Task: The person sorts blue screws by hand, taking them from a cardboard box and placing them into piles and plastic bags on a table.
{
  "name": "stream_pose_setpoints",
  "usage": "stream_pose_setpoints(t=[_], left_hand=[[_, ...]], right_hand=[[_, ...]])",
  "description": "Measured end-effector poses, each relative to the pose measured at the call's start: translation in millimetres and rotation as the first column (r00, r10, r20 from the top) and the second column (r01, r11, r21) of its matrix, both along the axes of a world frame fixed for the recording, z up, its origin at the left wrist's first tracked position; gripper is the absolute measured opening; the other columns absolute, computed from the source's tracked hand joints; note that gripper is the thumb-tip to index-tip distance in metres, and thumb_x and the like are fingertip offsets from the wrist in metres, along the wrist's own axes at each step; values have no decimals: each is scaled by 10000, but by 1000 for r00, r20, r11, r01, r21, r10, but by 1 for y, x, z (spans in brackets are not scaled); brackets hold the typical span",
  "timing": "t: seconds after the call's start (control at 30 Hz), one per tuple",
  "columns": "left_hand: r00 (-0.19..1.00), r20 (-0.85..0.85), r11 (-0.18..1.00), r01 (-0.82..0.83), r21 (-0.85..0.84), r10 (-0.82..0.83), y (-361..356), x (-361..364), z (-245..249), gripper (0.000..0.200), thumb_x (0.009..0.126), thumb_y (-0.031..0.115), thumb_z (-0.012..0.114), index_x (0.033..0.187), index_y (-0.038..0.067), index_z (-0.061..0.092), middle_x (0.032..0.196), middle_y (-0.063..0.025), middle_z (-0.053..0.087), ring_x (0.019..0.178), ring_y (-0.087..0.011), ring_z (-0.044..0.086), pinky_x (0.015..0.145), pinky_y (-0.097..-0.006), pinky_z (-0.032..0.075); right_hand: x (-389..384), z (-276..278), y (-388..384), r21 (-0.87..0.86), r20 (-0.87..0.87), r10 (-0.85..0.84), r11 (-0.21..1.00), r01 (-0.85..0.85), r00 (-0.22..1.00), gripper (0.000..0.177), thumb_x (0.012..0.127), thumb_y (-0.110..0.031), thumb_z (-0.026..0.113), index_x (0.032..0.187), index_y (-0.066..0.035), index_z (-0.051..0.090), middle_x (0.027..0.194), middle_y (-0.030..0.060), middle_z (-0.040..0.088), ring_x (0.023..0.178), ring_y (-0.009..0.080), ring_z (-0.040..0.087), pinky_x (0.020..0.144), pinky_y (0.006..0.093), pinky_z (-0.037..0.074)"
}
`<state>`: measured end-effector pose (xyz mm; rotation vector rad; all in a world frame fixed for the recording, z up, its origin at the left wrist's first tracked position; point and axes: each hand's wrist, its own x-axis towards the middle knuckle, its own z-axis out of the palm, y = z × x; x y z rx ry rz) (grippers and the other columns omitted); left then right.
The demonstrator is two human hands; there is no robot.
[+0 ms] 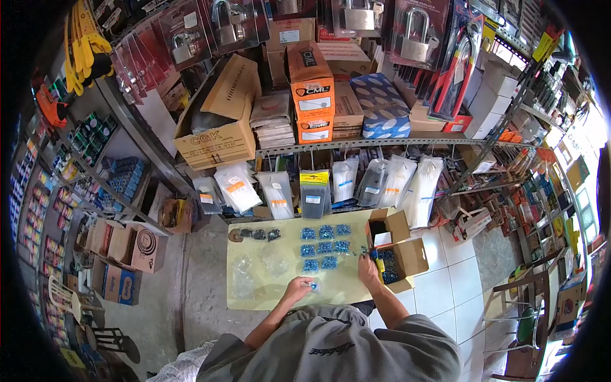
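My left hand (296,290) is closed on a small clear plastic bag (314,286) with a little blue in it, low over the pale yellow table (344,285). My right hand (368,270) is closed at the left side of an open cardboard box (401,280) of small blue pieces (393,266). What its fingers hold is too small to make out. Filled bags of blue pieces (325,247) lie in rows ahead of my hands. Clear empty-looking bags (243,280) are spread on the table's left part.
Small black packs (258,234) and a brown roll (235,235) lie at the table's far left corner. A second open box (389,224) stands at the far right. Hanging packs of cable ties (277,192) and a loaded shelf (356,141) rise beyond the table.
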<state>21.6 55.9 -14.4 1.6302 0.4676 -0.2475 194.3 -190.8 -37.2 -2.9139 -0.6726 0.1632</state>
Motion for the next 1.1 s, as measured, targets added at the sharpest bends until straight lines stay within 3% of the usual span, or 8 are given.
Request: stream_pose_setpoints(t=[0.23,0.33,0.47,0.53,0.63,0.73,0.97,1.1], left_hand=[[999,-19,999,48,25,-48,-2,3,10,367,763,27,635,1129,37,643,998,-75,660,761,-122,640,630,-231,495],[998,67,1000,8,-21,-7,-3,1,5,360,768,29,631,1127,39,646,999,-75,665,761,-121,638,636,-239,498],[1000,27,999,-2,-39,3,-2,0,3,382,731,40,646,1113,12,647,1053,-106,669,821,-166,659,724,-276,522],[1000,14,999,-8,-41,9,-2,-1,8,385,732,39,647,1115,12,645,1050,-106,670,819,-165,658,726,-276,521],[1000,15,1000,-2,-16,3,-3,-2,10,383,734,47,646,1116,16,646,1032,-103,677,808,-161,657,720,-276,520],[1000,3,1000,-5,-30,5,-2,-3,11,377,738,54,642,1113,19,649,1009,-100,684,792,-153,654,708,-275,519],[1000,10,999,-20,-47,20,-3,-6,4,371,740,65,643,1109,32,656,984,-94,685,764,-137,647,689,-268,515],[997,65,999,-38,0,38,-4,-7,-3,370,738,58,648,1108,60,664,942,-82,683,722,-131,643,656,-262,510]], right_hand=[[8,6,5,-78,44,115,991,-111,992,184,812,-51,558,990,-53,601,950,124,626,785,264,673,649,345,572],[9,15,8,-99,55,177,980,-171,983,180,811,-63,559,985,-62,605,931,126,639,796,264,672,646,352,571],[13,14,10,-102,19,172,980,-169,985,174,807,-68,560,973,-77,611,934,130,633,841,264,667,647,358,568],[14,6,7,44,11,130,991,-130,992,261,777,-44,566,1036,-36,588,987,179,617,877,329,647,713,392,549],[13,-3,4,97,41,158,982,-162,986,258,784,-38,544,1038,-32,586,983,201,611,868,336,649,701,403,549],[6,-10,5,51,87,147,987,-151,985,143,827,-77,539,951,-67,608,888,158,611,712,309,657,607,380,555],[10,-17,4,18,10,188,982,-188,982,141,808,-74,546,932,-75,615,898,174,612,735,309,664,594,388,550],[11,3,10,148,-16,126,981,-122,992,169,793,-101,559,952,-72,608,920,174,616,789,346,653,661,414,545]])
